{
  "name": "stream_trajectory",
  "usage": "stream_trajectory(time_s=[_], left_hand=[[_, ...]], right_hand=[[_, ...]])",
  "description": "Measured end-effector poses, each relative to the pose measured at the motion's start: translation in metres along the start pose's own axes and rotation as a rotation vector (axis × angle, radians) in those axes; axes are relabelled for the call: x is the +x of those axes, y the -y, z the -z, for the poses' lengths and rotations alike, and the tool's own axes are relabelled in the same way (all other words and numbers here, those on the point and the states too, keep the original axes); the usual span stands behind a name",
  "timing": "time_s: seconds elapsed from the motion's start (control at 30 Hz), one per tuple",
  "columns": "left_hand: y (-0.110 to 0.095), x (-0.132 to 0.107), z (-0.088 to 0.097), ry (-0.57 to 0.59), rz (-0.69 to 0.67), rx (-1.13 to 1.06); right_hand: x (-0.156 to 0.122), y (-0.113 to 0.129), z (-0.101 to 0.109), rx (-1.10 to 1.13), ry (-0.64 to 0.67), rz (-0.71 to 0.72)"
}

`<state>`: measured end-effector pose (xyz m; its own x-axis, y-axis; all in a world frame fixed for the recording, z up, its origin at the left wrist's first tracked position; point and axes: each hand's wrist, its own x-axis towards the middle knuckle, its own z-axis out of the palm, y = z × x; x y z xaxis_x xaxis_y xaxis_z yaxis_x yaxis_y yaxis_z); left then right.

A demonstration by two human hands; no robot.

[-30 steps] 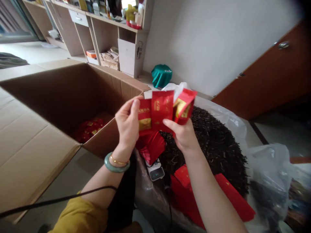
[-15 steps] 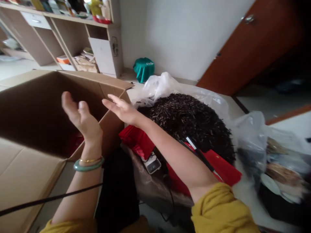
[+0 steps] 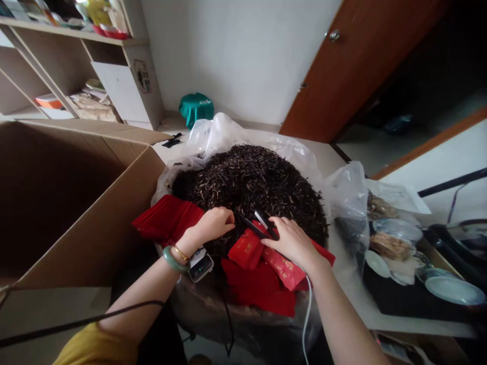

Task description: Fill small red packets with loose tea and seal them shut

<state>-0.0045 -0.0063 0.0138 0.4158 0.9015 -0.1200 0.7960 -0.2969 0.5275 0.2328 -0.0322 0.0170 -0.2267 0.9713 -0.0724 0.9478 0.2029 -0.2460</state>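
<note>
A heap of dark dried leaves, seemingly loose tea (image 3: 258, 177), fills a clear plastic bag. My left hand (image 3: 211, 225) is over its near edge, fingers curled in; whatever they may hold is hidden. Under that wrist is a small digital scale (image 3: 201, 267). Beside it, a stack of red packets (image 3: 167, 218) leans to the left. My right hand (image 3: 292, 243) has thumb and fingers around a black two-armed hand sealer (image 3: 258, 225) with a white cord. Red gold-printed packets (image 3: 247, 247) lie beneath the sealer, and plain red ones (image 3: 258, 289) nearer me.
A large open cardboard box (image 3: 99, 223) stands at left. To the right, a low table holds a black tray (image 3: 384, 294) with bowls and bagged items. Behind are a green-covered bin (image 3: 197, 109), a wooden door (image 3: 319, 76) and a desk (image 3: 114, 86).
Both hands have moved from over the cardboard box to the leaf heap. My right hand has closed around the sealer; my left fingers have curled. The view has turned right.
</note>
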Motion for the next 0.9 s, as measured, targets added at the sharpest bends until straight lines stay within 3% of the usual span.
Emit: stream_trajectory(time_s=[0.17,0.4,0.6,0.7,0.8,0.9], left_hand=[[-0.01,-0.004,-0.019,0.192,0.0,0.025],[-0.048,-0.013,-0.047,0.076,0.11,0.149],[-0.026,-0.002,-0.037,0.224,0.09,-0.148],[-0.011,0.006,-0.031,0.285,0.079,-0.301],[-0.003,0.009,-0.027,0.328,0.053,-0.372],[-0.004,0.007,-0.027,0.343,0.044,-0.386]], right_hand=[[0.004,0.017,-0.007,-0.104,0.058,-0.047],[0.007,0.003,0.01,-0.067,0.053,-0.16],[0.009,-0.019,0.015,-0.166,0.103,-0.286],[0.01,-0.02,0.006,-0.148,-0.025,-0.199],[0.01,-0.013,-0.006,0.1,-0.184,0.01],[0.009,-0.006,-0.017,0.303,-0.145,0.177]])
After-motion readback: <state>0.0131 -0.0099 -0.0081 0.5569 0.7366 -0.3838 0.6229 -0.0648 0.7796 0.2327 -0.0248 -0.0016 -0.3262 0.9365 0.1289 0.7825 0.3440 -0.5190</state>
